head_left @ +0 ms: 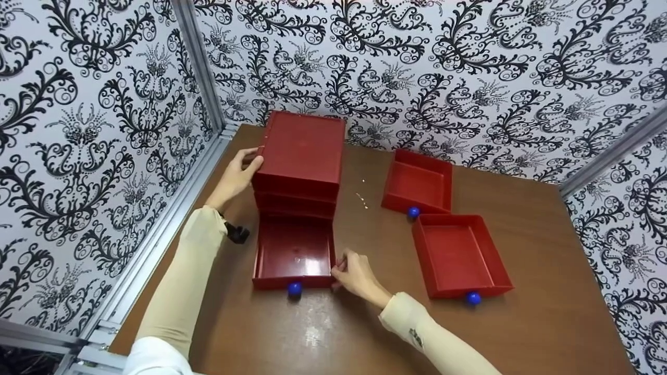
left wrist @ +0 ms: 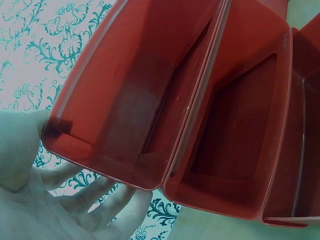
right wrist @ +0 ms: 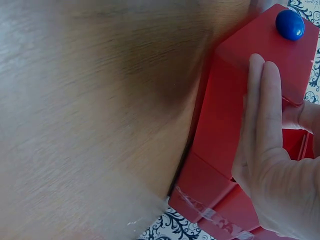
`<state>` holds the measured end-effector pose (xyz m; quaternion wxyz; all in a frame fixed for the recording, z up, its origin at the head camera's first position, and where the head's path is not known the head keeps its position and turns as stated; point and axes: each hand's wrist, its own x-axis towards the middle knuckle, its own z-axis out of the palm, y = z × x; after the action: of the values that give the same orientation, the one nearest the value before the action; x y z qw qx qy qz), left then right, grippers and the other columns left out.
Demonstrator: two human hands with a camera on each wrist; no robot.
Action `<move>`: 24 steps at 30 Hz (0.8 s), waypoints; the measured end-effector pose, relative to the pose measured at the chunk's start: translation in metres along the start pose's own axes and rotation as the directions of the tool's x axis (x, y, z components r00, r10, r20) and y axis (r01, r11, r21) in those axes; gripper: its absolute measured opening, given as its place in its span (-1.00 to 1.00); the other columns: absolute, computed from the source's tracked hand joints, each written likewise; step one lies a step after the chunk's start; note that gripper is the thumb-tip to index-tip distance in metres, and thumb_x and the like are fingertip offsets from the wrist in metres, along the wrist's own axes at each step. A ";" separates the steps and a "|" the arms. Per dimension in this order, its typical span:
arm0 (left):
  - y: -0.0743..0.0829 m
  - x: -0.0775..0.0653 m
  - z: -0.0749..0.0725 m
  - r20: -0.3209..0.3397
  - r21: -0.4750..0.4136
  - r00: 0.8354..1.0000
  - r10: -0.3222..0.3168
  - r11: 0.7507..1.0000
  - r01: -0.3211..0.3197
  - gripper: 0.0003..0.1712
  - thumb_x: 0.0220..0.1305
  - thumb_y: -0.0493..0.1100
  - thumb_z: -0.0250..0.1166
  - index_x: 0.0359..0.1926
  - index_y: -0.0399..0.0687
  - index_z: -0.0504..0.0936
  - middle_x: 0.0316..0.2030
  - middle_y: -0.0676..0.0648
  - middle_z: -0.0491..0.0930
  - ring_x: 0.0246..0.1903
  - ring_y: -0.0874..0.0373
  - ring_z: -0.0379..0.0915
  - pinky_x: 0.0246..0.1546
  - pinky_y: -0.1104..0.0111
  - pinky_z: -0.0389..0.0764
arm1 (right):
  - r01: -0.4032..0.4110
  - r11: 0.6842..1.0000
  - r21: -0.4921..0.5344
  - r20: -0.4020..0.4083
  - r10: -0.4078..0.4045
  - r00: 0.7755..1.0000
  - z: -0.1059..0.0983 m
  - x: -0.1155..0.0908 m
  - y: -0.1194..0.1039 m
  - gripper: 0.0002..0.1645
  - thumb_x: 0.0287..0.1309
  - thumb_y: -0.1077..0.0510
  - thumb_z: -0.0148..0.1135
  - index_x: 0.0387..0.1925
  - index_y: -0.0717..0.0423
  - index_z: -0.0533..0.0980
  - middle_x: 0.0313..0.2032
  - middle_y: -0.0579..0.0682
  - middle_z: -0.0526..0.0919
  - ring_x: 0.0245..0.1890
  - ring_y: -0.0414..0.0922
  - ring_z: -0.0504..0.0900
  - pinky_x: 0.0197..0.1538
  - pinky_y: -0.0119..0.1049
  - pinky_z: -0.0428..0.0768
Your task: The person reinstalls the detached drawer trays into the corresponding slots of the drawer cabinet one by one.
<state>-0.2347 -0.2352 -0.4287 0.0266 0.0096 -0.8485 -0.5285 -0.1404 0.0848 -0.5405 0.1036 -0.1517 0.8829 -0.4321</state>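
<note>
A red plastic cabinet (head_left: 302, 146) stands on the table, its two upper slots open at the front. My left hand (head_left: 241, 169) rests against its upper left side, thumb at the top corner. The left wrist view shows spread fingers (left wrist: 92, 197) along the outside of that wall. From the lowest slot a red drawer (head_left: 284, 247) sticks out, a blue ball knob (head_left: 295, 289) on its front. My right hand (head_left: 357, 273) pinches the drawer's right side wall near the front corner. In the right wrist view two straight fingers (right wrist: 269, 110) lie along the outside, while the thumb reaches over the rim.
Two more red drawers lie on the wooden table (head_left: 365, 333) to the right: one farther back (head_left: 419, 182), one nearer (head_left: 458, 255), each with a blue knob. Small pale bits (head_left: 361, 200) lie beside the cabinet. Patterned walls (head_left: 396, 67) and metal rails (head_left: 156, 229) border the table.
</note>
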 end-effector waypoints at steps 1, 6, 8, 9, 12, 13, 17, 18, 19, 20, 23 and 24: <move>0.000 0.000 0.000 -0.001 -0.002 1.000 -0.002 1.000 0.002 -0.39 0.56 -0.01 -0.05 0.45 -0.25 0.18 0.38 -0.37 0.31 0.35 -0.24 0.31 0.28 -0.02 0.48 | -0.003 1.000 0.000 -0.003 0.003 1.000 0.001 0.000 0.000 -0.89 0.04 0.33 0.21 -0.36 0.32 0.49 -0.48 0.13 0.69 -0.58 0.03 0.77 -0.53 -0.51 0.57; 0.000 -0.001 0.000 -0.005 -0.003 1.000 0.009 1.000 -0.009 -0.38 0.55 0.00 -0.03 0.44 -0.28 0.18 0.37 -0.41 0.31 0.35 -0.28 0.29 0.38 -0.03 0.38 | -0.033 0.999 0.033 0.001 0.033 0.999 0.004 0.001 0.000 -0.89 0.06 0.34 0.23 -0.35 0.32 0.48 -0.48 0.13 0.69 -0.58 0.06 0.77 -0.55 -0.46 0.62; 0.000 -0.002 0.000 -0.010 -0.009 1.000 0.027 1.000 -0.027 -0.35 0.53 0.05 -0.01 0.44 -0.27 0.20 0.35 -0.42 0.32 0.34 -0.30 0.31 0.35 -0.04 0.41 | -0.035 0.999 0.038 -0.003 0.035 0.999 0.006 0.001 0.001 -0.89 0.06 0.34 0.23 -0.35 0.32 0.47 -0.48 0.15 0.68 -0.57 0.08 0.77 -0.56 -0.44 0.63; 0.000 -0.002 0.000 -0.010 -0.016 0.999 0.034 0.999 -0.034 -0.33 0.52 0.08 0.01 0.43 -0.27 0.21 0.35 -0.42 0.33 0.33 -0.30 0.32 0.32 -0.04 0.45 | -0.038 0.999 0.038 -0.006 0.038 0.999 0.006 0.002 0.001 -0.89 0.06 0.34 0.22 -0.35 0.32 0.47 -0.48 0.15 0.68 -0.57 0.08 0.77 -0.56 -0.44 0.64; -0.001 -0.003 0.000 -0.025 -0.023 0.997 0.068 0.997 -0.069 -0.28 0.48 0.17 0.05 0.40 -0.26 0.26 0.30 -0.43 0.37 0.27 -0.27 0.38 0.20 0.02 0.56 | -0.033 0.999 0.031 -0.019 0.033 0.999 0.008 0.003 0.001 -0.89 0.05 0.34 0.21 -0.35 0.32 0.48 -0.48 0.15 0.68 -0.58 0.08 0.77 -0.56 -0.44 0.64; -0.001 -0.003 0.000 -0.027 -0.022 0.997 0.073 0.997 -0.074 -0.28 0.48 0.17 0.05 0.39 -0.25 0.26 0.30 -0.43 0.38 0.26 -0.27 0.38 0.18 0.04 0.57 | -0.038 0.999 0.035 -0.019 0.039 0.999 0.008 0.003 0.000 -0.89 0.05 0.34 0.21 -0.35 0.32 0.47 -0.49 0.14 0.68 -0.58 0.08 0.77 -0.56 -0.44 0.64; 0.000 -0.001 0.001 -0.019 -0.015 0.999 0.040 0.999 -0.041 -0.35 0.52 0.05 0.02 0.41 -0.28 0.23 0.33 -0.42 0.35 0.30 -0.29 0.35 0.21 -0.01 0.53 | -0.051 0.996 0.067 -0.013 0.052 0.999 0.010 0.005 -0.001 -0.89 0.05 0.34 0.19 -0.35 0.33 0.47 -0.50 0.12 0.67 -0.58 0.10 0.76 -0.57 -0.41 0.64; 0.000 0.000 0.001 -0.019 -0.015 0.999 0.032 0.999 -0.032 -0.37 0.53 0.01 0.00 0.42 -0.28 0.22 0.34 -0.42 0.34 0.31 -0.28 0.35 0.22 -0.02 0.53 | -0.056 0.996 0.073 -0.011 0.057 0.998 0.010 0.005 -0.001 -0.89 0.06 0.33 0.19 -0.35 0.33 0.47 -0.49 0.11 0.67 -0.57 0.11 0.76 -0.57 -0.41 0.65; 0.000 0.000 0.001 -0.018 -0.013 1.000 0.024 1.000 -0.025 -0.38 0.54 0.00 -0.01 0.43 -0.28 0.20 0.35 -0.41 0.34 0.31 -0.27 0.35 0.22 -0.02 0.53 | -0.063 0.995 0.079 -0.008 0.064 0.998 0.010 0.006 -0.002 -0.89 0.07 0.33 0.19 -0.34 0.33 0.47 -0.49 0.11 0.67 -0.57 0.11 0.76 -0.57 -0.40 0.65; 0.000 0.000 0.002 -0.016 -0.009 1.000 0.019 1.000 -0.019 -0.39 0.55 -0.02 -0.02 0.44 -0.28 0.19 0.35 -0.41 0.34 0.31 -0.27 0.34 0.24 -0.03 0.51 | -0.065 0.994 0.083 -0.006 0.066 0.998 0.011 0.006 -0.002 -0.89 0.08 0.33 0.20 -0.34 0.32 0.46 -0.48 0.11 0.67 -0.56 0.12 0.76 -0.57 -0.39 0.65; 0.000 -0.001 0.002 -0.017 -0.004 1.000 0.013 1.000 -0.013 -0.40 0.56 -0.04 -0.04 0.44 -0.27 0.18 0.35 -0.40 0.35 0.31 -0.25 0.34 0.28 0.02 0.46 | -0.079 0.993 0.087 -0.002 0.079 0.997 0.012 0.009 -0.004 -0.88 0.12 0.31 0.22 -0.32 0.31 0.46 -0.47 0.12 0.69 -0.55 0.14 0.77 -0.55 -0.39 0.66; 0.000 -0.001 0.002 -0.016 -0.002 1.000 0.012 1.000 -0.012 -0.41 0.56 -0.04 -0.04 0.44 -0.26 0.18 0.34 -0.41 0.35 0.31 -0.25 0.35 0.28 0.03 0.46 | -0.073 0.994 0.081 -0.006 0.074 0.997 0.012 0.009 -0.004 -0.87 0.12 0.31 0.23 -0.32 0.31 0.46 -0.47 0.14 0.69 -0.55 0.14 0.77 -0.55 -0.39 0.66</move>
<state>-0.2338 -0.2334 -0.4300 0.0366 0.0088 -0.8477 -0.5292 -0.1447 0.0705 -0.5454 0.1213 -0.1128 0.8702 -0.4640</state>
